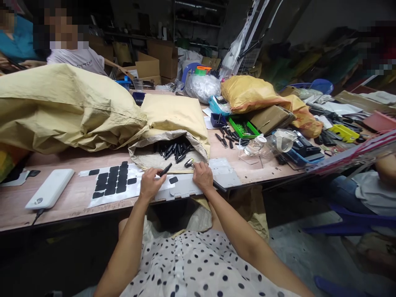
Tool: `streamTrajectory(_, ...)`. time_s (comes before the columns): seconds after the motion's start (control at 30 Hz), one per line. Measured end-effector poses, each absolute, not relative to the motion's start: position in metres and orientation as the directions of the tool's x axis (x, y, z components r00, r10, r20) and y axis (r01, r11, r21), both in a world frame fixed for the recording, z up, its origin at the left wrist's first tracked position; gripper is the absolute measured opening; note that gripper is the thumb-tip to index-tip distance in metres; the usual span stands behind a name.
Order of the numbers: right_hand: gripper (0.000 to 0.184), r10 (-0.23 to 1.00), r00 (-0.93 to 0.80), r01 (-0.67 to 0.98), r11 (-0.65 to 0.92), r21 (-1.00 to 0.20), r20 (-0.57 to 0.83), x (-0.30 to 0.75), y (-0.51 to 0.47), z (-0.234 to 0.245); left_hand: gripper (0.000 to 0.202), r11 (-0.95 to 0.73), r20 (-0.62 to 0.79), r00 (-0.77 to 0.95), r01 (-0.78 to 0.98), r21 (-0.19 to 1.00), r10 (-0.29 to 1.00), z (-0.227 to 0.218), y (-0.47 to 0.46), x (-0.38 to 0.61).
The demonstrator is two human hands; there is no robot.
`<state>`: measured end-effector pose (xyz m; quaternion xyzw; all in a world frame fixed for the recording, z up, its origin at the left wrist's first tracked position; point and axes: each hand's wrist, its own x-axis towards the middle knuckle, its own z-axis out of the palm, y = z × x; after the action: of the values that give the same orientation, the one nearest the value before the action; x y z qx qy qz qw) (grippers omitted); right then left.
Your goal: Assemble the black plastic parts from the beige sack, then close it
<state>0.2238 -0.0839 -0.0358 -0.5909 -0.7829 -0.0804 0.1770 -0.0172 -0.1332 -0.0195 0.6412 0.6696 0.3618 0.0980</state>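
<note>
My left hand (150, 182) is closed round a slim black stick-shaped part (166, 169), its tip pointing up and right. My right hand (202, 175) rests on the table edge, fingers curled, pinching a small silver and black piece (189, 163). Both hands are just in front of an open sack mouth (168, 153) with several black stick parts lying inside. Under the hands lies a white backing sheet (182, 187) with one black sticker pad (173, 180). Left of it, a sheet (113, 185) carries several black sticker pads.
A large tan sack (62, 107) fills the table's left. A white power bank (50, 188) with a cable lies at the near left. Loose black parts, a green tray (243, 128), clear containers (256, 148) and bags crowd the right. Other people sit at far left and right.
</note>
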Motion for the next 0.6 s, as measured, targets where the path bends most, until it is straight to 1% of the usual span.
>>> streamTrajectory(0.1,0.028,0.900,-0.234,0.954,0.285,-0.091,0.369,0.224,-0.084,-0.036,0.015,-0.139,0.271,-0.043,0.775,0.616,0.962,-0.028,-0.150,-0.014)
streamTrajectory(0.23,0.031,0.896,-0.241,0.947,0.301,-0.111,0.373,0.228,-0.082,-0.037,0.017,-0.122,0.224,-0.027,0.771,0.626,0.974,-0.033,-0.150,-0.014)
streamTrajectory(0.33,0.032,0.895,-0.242,0.936,0.317,-0.154,0.374,0.232,-0.081,-0.033,0.017,-0.108,0.200,-0.027,0.765,0.634,0.980,-0.033,-0.147,-0.015)
streamTrajectory(0.47,0.035,0.880,-0.211,0.896,0.348,-0.274,0.426,0.226,-0.091,-0.021,0.017,-0.095,0.188,-0.034,0.767,0.635,0.982,-0.033,-0.146,-0.014)
streamTrajectory(0.53,0.037,0.864,-0.220,0.843,0.402,-0.358,0.452,0.217,-0.103,-0.016,0.017,-0.097,0.193,-0.035,0.770,0.631,0.981,-0.033,-0.147,-0.014)
streamTrajectory(0.6,0.038,0.844,-0.275,0.762,0.483,-0.431,0.460,0.206,-0.115,-0.013,0.018,-0.099,0.191,-0.030,0.770,0.631,0.981,-0.033,-0.147,-0.014)
